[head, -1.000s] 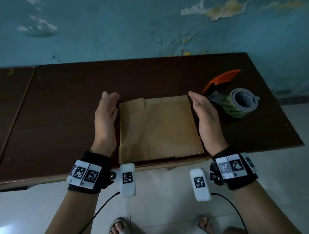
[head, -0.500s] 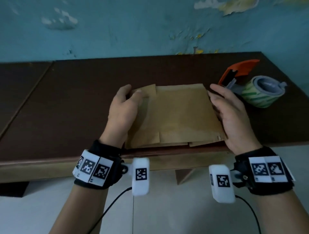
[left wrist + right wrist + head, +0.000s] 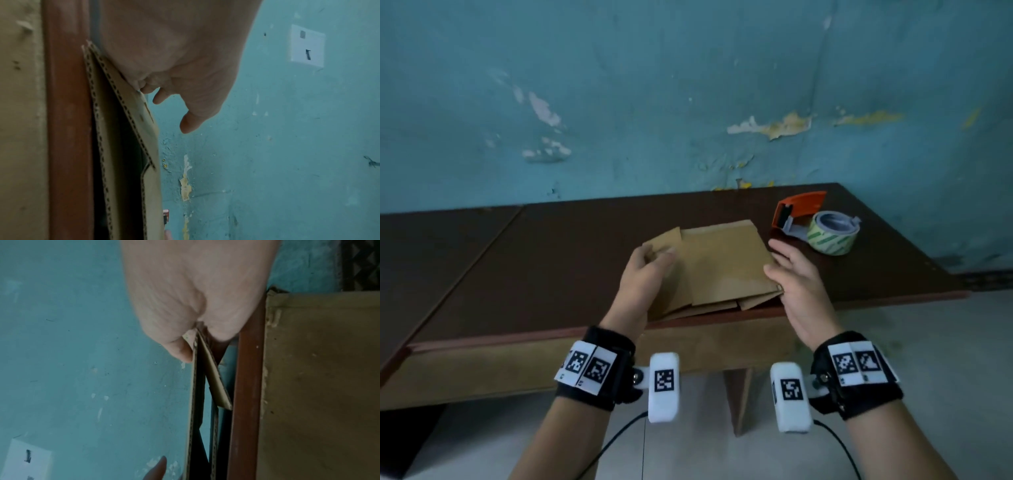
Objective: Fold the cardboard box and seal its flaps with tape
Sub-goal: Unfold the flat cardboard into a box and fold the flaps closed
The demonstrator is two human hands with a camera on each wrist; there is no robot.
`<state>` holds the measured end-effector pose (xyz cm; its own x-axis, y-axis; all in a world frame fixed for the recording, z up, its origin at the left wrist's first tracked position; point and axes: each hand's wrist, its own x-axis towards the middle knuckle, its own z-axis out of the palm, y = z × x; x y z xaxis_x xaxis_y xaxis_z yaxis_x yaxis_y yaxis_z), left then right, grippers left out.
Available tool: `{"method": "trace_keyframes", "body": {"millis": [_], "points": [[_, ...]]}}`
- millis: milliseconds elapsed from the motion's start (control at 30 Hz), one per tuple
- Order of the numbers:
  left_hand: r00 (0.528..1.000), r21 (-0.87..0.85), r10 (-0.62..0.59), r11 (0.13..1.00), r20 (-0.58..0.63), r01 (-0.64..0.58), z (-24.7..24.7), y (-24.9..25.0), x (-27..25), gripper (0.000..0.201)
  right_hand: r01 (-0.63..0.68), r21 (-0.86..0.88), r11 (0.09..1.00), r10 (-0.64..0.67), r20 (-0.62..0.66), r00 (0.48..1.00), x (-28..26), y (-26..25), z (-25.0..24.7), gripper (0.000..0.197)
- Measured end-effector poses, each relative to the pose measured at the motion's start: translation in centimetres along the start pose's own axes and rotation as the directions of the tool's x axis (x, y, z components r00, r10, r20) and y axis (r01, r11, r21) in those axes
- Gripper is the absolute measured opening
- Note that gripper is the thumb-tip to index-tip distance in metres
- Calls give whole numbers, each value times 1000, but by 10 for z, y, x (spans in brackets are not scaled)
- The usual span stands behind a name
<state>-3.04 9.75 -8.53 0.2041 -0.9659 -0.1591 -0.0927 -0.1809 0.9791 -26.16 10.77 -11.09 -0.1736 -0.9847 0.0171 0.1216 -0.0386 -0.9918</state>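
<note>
A flattened brown cardboard box [image 3: 722, 263] sits at the near edge of the dark table [image 3: 551, 274], its near side raised and its layers parting. My left hand [image 3: 657, 257] grips the box's left flap, fingers curled over the edge and thumb on top. My right hand [image 3: 774, 265] pinches the right edge, thumb above and fingers beneath. The left wrist view shows the corrugated box edge [image 3: 123, 129] under my palm. In the right wrist view my thumb [image 3: 180, 352] presses the box edge [image 3: 197, 386]. A tape dispenser [image 3: 822, 229] with an orange handle and a green-striped roll lies just beyond my right hand.
A teal wall [image 3: 688, 102] with peeling paint rises directly behind the table. A second dark table [image 3: 431, 260] adjoins on the left. The wooden front rail [image 3: 517, 363] runs below the near edge, with pale floor tiles underneath.
My hands went from standing open beside the flat box to gripping its left and right edges. The box has lifted and its layers have begun to part. The head view has tilted up.
</note>
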Motion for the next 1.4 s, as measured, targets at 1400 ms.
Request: {"method": "trace_keyframes", "body": {"millis": [1400], "points": [[928,-523,357,773,-110,-359,-14,28,-2,70,350,-97,932,-309,296,904,-4,-14,64,64]]}}
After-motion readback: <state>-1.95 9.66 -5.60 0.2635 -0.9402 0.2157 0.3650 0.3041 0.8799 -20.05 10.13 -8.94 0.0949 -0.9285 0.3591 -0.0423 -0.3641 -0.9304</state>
